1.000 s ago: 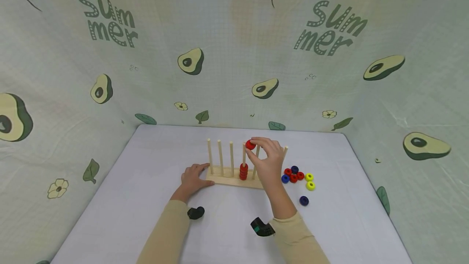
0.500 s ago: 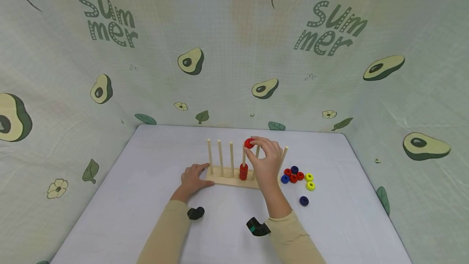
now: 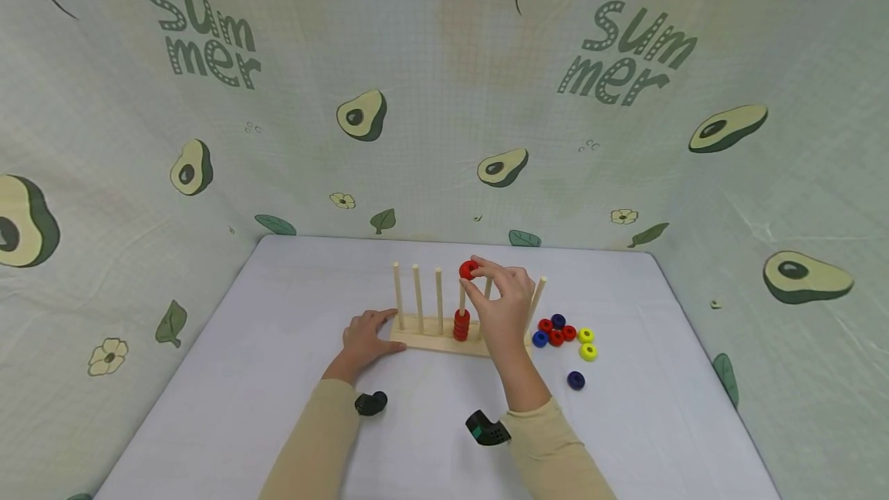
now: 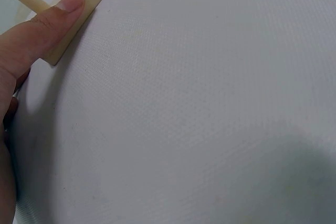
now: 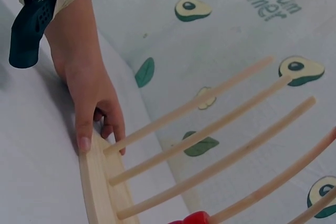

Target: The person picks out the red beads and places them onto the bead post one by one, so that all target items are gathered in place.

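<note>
A wooden peg stand (image 3: 430, 342) with a row of upright pegs sits on the table. My left hand (image 3: 364, 339) holds its left end, thumb on the front edge and fingers behind; the right wrist view also shows this left hand (image 5: 92, 98) on the stand's end. Between thumb and fingers, my right hand (image 3: 505, 303) pinches a red ring (image 3: 468, 270) at the top of the fourth peg from the left. Several red rings (image 3: 461, 326) are stacked low on that peg. The right hand covers part of the pegs at the right; it is out of the right wrist view.
Loose red rings (image 3: 556, 338), blue rings (image 3: 540, 339) and yellow rings (image 3: 588, 352) lie right of the stand. One dark blue ring (image 3: 576, 380) lies nearer the front. A white cloth covers the table (image 3: 229, 376); a printed curtain (image 3: 430, 60) stands behind.
My right hand has moved slightly left with the red ring, bringing it from beside the fourth peg to over its top. The left hand and the stand have stayed put.
</note>
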A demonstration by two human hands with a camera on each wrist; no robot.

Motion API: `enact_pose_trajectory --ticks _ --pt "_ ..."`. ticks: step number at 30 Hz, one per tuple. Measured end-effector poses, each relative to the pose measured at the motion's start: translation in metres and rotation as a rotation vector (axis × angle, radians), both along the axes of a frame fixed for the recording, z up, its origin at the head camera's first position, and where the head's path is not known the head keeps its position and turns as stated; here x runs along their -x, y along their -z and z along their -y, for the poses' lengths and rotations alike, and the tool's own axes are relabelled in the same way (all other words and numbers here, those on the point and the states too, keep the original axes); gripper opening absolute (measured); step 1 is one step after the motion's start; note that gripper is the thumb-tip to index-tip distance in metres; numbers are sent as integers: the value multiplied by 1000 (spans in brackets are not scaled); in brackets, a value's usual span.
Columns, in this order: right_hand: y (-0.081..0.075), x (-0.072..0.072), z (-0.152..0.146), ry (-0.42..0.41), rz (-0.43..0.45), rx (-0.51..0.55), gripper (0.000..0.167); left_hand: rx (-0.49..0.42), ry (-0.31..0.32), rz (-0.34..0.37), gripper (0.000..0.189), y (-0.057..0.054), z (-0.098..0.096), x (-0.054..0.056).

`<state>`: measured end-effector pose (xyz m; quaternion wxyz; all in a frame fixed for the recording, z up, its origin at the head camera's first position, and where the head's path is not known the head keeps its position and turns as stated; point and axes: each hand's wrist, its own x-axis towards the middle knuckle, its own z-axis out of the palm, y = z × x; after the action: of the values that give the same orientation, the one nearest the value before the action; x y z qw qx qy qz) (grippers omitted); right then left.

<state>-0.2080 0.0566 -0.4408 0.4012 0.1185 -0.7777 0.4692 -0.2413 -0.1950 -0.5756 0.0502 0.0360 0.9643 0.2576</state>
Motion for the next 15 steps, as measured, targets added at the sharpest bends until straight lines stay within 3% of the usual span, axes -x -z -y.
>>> enact_pose_trajectory --ticks 15 --pt "3 2 1 6 -35 -4 16 -12 4 -5 79 0 -1 -1"
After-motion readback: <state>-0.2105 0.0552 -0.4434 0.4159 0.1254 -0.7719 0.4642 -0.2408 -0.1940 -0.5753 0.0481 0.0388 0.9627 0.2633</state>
